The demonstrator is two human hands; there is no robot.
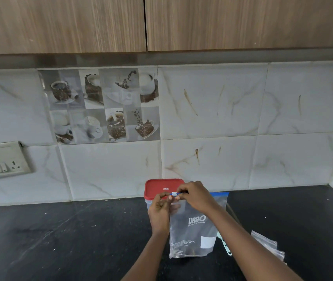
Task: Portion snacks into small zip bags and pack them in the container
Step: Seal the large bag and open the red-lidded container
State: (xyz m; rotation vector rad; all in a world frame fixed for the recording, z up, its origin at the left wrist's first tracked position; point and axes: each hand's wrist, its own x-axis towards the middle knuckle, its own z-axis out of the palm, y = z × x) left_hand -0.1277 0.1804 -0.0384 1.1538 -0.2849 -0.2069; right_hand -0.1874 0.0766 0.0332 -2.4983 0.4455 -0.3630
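Left hand (159, 211): fingers curled, pinching top left corner of slider zip bag (192, 230)
Right hand (196, 196): pinching white slider (174, 193)
Bag position: upright, before red-lidded container (161, 187), over black countertop (60, 240)
Clear bags (267, 242): flat on countertop, right

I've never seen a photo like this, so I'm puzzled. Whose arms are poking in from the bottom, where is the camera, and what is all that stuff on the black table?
There is no machine here, just a person. The camera sits on their head and looks forward and down, so you only see their arms. The left hand and the right hand both pinch the top edge of a clear zip bag, close to its little white slider. Behind the bag stands a container with its red lid on. To the right, more clear bags lie on the black counter. I can't tell if the zip is open.
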